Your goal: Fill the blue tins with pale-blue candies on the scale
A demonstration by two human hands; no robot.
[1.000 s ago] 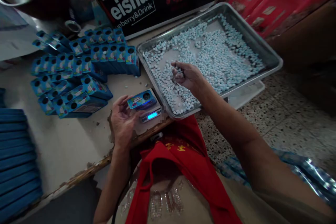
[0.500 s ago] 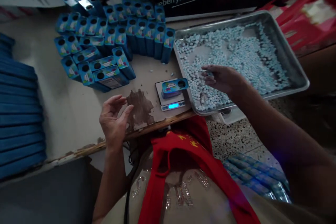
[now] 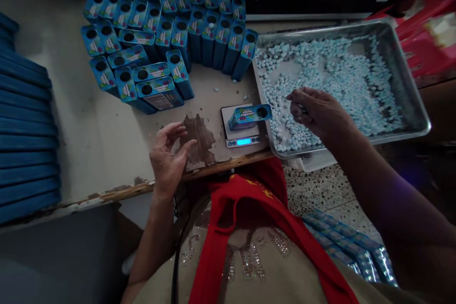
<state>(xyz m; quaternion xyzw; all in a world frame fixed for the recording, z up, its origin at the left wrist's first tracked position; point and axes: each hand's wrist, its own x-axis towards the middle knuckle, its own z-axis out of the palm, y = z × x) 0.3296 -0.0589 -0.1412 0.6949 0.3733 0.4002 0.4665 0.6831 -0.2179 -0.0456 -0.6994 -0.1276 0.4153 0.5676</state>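
Left hand [image 3: 170,154] has come away from the blue CARAMELO box [image 3: 245,115], spread at eight o'clock of the digital scale [image 3: 242,136]; right hand [image 3: 315,107] curls over candies [image 3: 351,80] in the metal tray [image 3: 425,123] at two o'clock, grip unclear. Box sits unheld on the scale, so its reading should be undisturbed.

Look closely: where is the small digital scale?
In the head view, the scale sits by the table's near edge, just left of the metal tray, with one blue box on it.
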